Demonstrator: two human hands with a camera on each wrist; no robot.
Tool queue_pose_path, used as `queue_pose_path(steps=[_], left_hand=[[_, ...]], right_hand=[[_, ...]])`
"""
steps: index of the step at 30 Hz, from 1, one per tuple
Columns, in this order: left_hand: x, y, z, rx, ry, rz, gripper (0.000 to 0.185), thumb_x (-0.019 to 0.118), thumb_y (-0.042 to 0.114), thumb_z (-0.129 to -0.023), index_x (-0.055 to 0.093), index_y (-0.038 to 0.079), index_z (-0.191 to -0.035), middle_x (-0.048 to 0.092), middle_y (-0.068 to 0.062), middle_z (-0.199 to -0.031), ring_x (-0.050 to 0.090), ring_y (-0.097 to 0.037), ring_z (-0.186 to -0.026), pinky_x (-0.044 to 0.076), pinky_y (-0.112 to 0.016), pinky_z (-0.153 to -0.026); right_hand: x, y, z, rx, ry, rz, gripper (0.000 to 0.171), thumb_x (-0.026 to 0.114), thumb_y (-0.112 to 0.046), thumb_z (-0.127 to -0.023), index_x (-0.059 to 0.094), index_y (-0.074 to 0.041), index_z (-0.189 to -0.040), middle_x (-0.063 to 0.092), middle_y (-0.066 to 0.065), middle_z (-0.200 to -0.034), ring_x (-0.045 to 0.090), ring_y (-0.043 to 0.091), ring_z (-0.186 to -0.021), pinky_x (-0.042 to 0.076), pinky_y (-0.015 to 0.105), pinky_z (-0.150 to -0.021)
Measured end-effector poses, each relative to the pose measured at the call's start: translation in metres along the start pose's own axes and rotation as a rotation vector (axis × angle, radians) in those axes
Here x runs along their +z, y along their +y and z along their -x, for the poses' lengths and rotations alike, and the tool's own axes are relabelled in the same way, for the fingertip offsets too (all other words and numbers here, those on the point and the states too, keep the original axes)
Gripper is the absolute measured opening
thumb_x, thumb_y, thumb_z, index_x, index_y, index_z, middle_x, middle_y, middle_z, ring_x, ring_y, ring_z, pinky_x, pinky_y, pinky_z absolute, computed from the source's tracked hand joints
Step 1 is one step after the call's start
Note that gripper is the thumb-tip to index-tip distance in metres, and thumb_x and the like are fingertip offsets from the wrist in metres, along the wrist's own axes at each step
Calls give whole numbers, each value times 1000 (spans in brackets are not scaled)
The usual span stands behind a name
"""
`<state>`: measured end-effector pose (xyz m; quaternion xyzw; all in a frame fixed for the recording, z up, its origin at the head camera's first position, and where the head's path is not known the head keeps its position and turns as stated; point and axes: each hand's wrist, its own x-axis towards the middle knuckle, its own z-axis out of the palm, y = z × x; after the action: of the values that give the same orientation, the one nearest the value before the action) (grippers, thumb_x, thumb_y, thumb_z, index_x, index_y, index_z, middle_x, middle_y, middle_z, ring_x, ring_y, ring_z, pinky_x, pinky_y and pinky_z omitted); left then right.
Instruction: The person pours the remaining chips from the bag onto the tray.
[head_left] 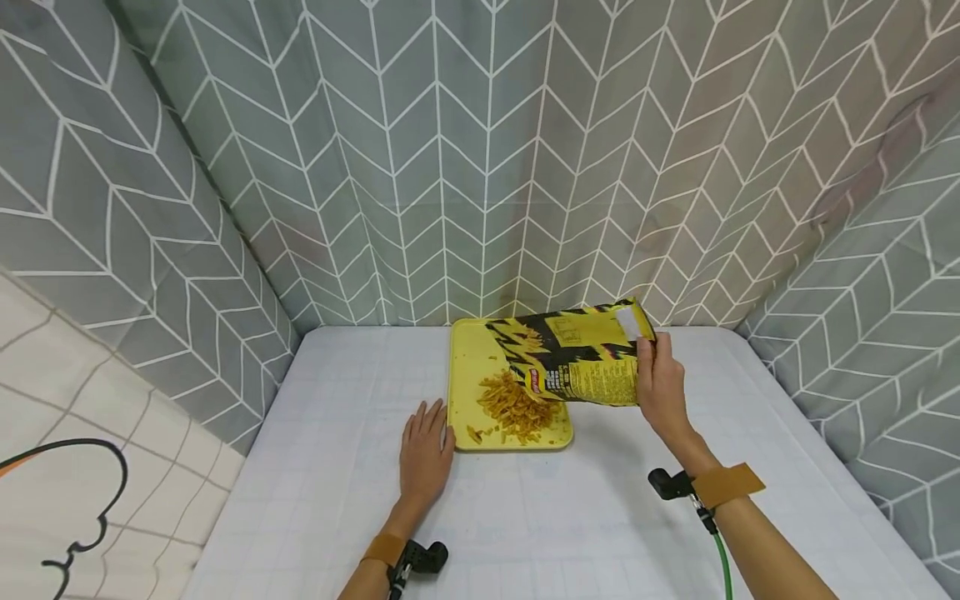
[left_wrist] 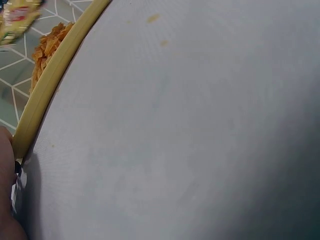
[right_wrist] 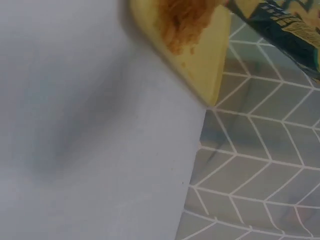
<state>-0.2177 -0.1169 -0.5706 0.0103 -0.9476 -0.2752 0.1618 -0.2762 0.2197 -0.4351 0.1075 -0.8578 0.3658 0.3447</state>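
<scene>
A yellow snack bag with black markings (head_left: pixel 588 350) lies tilted on its side over a yellow tray (head_left: pixel 463 375), its mouth toward the tray. My right hand (head_left: pixel 662 385) grips the bag's bottom end at the right. Under the bag's mouth, a heap of golden-brown crunchy snack pieces (head_left: pixel 513 410) is piled on the tray. My left hand (head_left: pixel 426 457) rests flat on the table, fingers straight, with its fingertips right at the tray's left edge. The left wrist view shows the tray's rim (left_wrist: pixel 47 90) close by; the right wrist view shows the bag (right_wrist: pixel 287 35) above the heap (right_wrist: pixel 182 22).
The tray stands on a white-covered table (head_left: pixel 337 400) against a grey chevron-patterned curtain (head_left: pixel 465 167) at the back. Similar curtains hang on both sides. A few crumbs (left_wrist: pixel 153 18) lie on the cloth beside the tray. A green cable (head_left: pixel 723 562) trails from the right wrist's camera.
</scene>
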Motion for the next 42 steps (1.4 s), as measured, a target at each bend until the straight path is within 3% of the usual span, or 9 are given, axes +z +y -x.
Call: queue_pose_path(steps=[7, 13, 18, 24, 30, 36, 40, 42], left_hand=[[2, -2, 1, 7, 3, -22, 46, 51, 26, -106, 57, 5, -146, 53, -10, -157, 37, -34, -154, 29, -52, -130], [3, -1, 0, 4, 0, 2, 46, 51, 26, -106, 56, 4, -147, 52, -10, -158, 36, -35, -155, 28, -53, -130], [3, -1, 1, -3, -7, -1, 46, 51, 26, -106, 56, 5, -147, 52, -10, -158, 36, -34, -155, 27, -52, -131], [3, -3, 0, 7, 20, -12, 45, 52, 25, -106, 57, 6, -145, 54, -10, -156, 38, -34, -154, 30, -53, -129], [5, -2, 1, 1, -1, -5, 46, 51, 26, -106, 56, 5, -147, 52, -11, -157, 37, -35, -154, 28, -53, -130], [4, -2, 1, -1, 0, -10, 47, 51, 26, -106, 55, 5, -148, 51, -10, -158, 36, -34, -155, 27, -53, -131], [4, -2, 0, 7, -8, -11, 47, 50, 26, -107, 55, 5, -148, 51, -10, -158, 36, -35, -155, 27, -53, -130], [4, -2, 1, 6, -10, -17, 47, 50, 26, -106, 55, 5, -148, 51, -10, -159, 36, -35, -155, 27, -53, -130]], right_hand=[[0, -5, -3, 102, 115, -95, 33, 32, -23, -113, 45, 7, -116, 54, 18, -75, 40, -7, -57, 33, 10, -48], [2, 0, -1, 12, 69, -26, 22, 41, -13, -111, 50, 5, -103, 46, 9, -67, 35, 0, -57, 28, 13, -50], [0, -1, -3, 41, 137, -45, 24, 42, -16, -111, 51, 5, -105, 51, 13, -71, 38, -4, -62, 30, 9, -52], [3, -1, -3, -80, 76, 2, 19, 43, -10, -110, 52, 5, -103, 47, 11, -68, 35, 0, -60, 29, 13, -51], [2, -2, -3, 126, 141, -100, 33, 37, -26, -113, 51, 3, -111, 48, 3, -76, 39, -3, -62, 31, 11, -52], [0, -2, -5, 141, 66, -56, 33, 36, -26, -113, 53, 3, -109, 49, 3, -74, 39, 2, -59, 32, 13, -51], [-1, -3, -5, 255, 139, -153, 41, 33, -37, -113, 51, -1, -118, 49, -9, -80, 44, -1, -62, 37, 10, -51], [0, -3, -4, 245, 141, -154, 40, 34, -36, -113, 51, 0, -119, 48, -9, -80, 44, -1, -63, 36, 10, -52]])
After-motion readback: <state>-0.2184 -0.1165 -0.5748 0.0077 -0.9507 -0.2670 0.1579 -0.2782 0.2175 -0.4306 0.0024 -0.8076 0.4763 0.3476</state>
